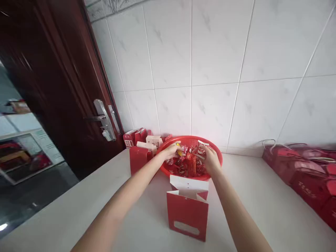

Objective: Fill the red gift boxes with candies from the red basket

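Observation:
A round red plastic basket stands against the tiled wall and holds many wrapped sweets, mostly red. Over its left side, my left hand has its fingers closed on a small yellow and red packet. At the basket's right side, my right hand is closed on a white and red packet. In front of the basket stands an upright red paper box with its white-lined top open; neither hand touches it.
More red and white boxes stand left of the basket. Red gift bags with rope handles line the right side of the white table. A dark red door is at the left.

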`<action>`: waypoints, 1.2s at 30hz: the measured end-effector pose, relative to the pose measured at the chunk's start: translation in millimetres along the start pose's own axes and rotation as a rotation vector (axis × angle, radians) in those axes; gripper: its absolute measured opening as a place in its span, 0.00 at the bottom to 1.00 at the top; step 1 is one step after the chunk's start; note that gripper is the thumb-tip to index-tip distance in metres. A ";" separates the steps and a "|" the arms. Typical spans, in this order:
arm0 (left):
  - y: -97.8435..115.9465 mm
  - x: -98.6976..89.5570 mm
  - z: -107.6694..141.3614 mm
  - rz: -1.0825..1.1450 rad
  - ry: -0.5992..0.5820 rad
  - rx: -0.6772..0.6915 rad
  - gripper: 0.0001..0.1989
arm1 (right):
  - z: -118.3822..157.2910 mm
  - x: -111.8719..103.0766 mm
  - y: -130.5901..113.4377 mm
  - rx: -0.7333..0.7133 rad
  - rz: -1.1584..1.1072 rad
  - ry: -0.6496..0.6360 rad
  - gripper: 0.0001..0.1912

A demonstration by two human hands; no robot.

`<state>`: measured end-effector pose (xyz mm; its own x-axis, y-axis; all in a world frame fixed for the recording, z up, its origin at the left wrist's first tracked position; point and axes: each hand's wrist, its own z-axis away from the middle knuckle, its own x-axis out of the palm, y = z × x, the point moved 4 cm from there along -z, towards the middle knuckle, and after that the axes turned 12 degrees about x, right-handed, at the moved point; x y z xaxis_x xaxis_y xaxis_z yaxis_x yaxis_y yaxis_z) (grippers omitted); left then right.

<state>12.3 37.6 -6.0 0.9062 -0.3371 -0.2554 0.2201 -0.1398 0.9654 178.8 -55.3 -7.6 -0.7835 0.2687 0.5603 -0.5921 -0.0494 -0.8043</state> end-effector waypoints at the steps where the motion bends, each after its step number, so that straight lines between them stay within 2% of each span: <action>1: -3.0 -2.2 -0.7 -0.017 0.018 -0.001 0.41 | -0.4 0.8 -0.9 0.002 0.000 0.001 0.13; 6: -9.9 -14.8 -5.3 -0.168 0.146 0.067 0.37 | -0.1 2.7 -3.8 0.018 0.010 0.017 0.11; 9: -3.1 -18.9 -5.0 -0.259 0.202 0.155 0.29 | 0.9 2.6 -4.1 0.022 0.018 0.021 0.10; 10: 0.4 -17.8 -3.3 -0.283 0.184 0.183 0.24 | 1.0 2.6 -4.1 0.020 0.019 0.018 0.10; 11: 3.8 -14.3 -0.7 -0.326 0.116 0.204 0.19 | 1.2 2.6 -4.1 0.019 0.020 0.014 0.10; 13: 7.4 -0.6 8.1 -0.502 -0.160 0.205 0.11 | 1.5 2.5 -4.0 0.024 0.020 0.014 0.11; 15: 5.8 14.3 21.2 -0.753 -0.464 0.172 0.14 | 2.0 2.3 -3.9 0.034 0.023 0.020 0.11; 16: 4.5 19.7 27.2 -0.864 -0.560 0.156 0.17 | 2.5 2.3 -4.0 0.037 0.026 0.024 0.11; 18: 3.1 26.9 34.2 -0.986 -0.613 0.137 0.20 | 3.1 2.2 -4.5 0.034 0.036 0.030 0.11; 24: -5.1 43.1 31.2 -1.007 -0.585 0.065 0.14 | -0.4 1.0 -3.3 0.017 0.057 0.016 0.12; 27: -7.7 48.7 30.7 -1.013 -0.615 0.122 0.14 | -2.6 0.3 -2.1 0.017 0.052 0.010 0.13; 31: -6.8 42.3 31.1 -0.920 -0.657 0.149 0.10 | -1.5 0.5 -2.5 0.015 0.047 0.022 0.12; 33: -2.2 32.9 26.0 -0.777 -0.560 0.165 0.08 | -0.9 1.3 -2.6 0.019 0.044 0.021 0.11; 36: 7.1 15.6 14.8 -0.467 -0.263 0.235 0.09 | -1.6 1.9 -2.1 0.030 0.039 0.017 0.12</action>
<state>22.7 17.5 -3.9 0.6057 -0.4056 -0.6846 0.4616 -0.5217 0.7175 178.9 -53.1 -5.2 -0.8032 0.2819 0.5248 -0.5665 -0.0893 -0.8192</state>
